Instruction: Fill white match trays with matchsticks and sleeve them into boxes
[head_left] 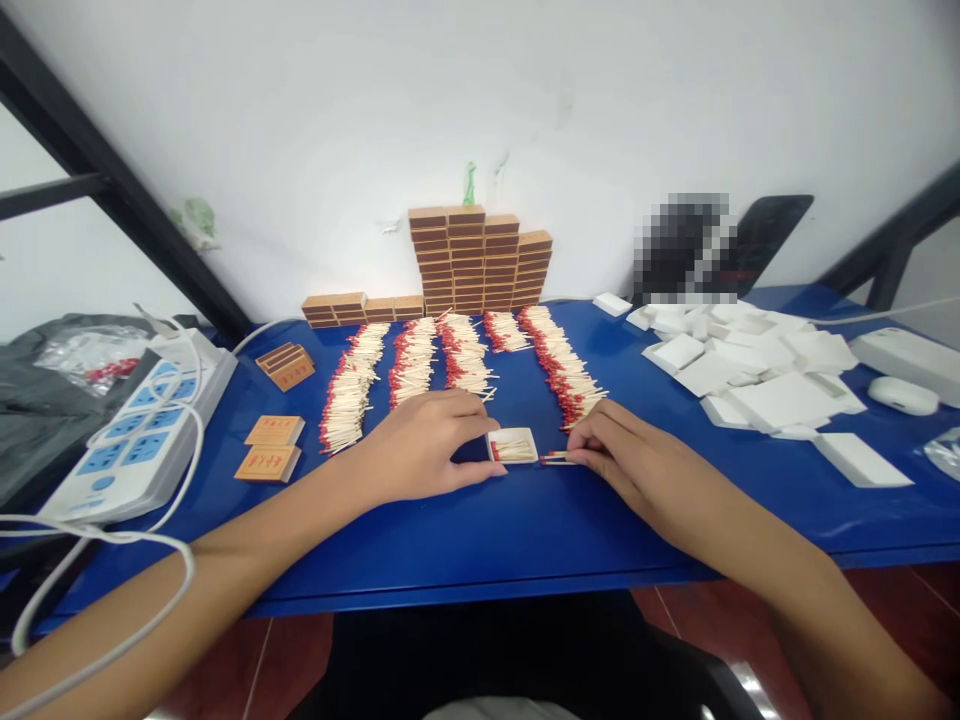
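A small white matchbox tray [523,436] with several red-tipped matches in it lies on the blue table. My left hand [431,445] grips the tray's left end between thumb and fingers. Just right of the tray, my right hand [615,450] pinches a few matches [556,457], their red heads pointing left toward it. Behind my hands, loose matches lie in long rows; the rightmost row [562,370] reaches down to my right fingers. Another row [351,385] lies farthest left.
Brown matchboxes [480,265] are stacked against the wall. More boxes [271,445] lie at left, near a white power strip [142,430] with looping cables. At right is a heap of white trays [750,360], with a white earphone case [903,395] beyond. The table's front edge [480,592] runs close below my hands.
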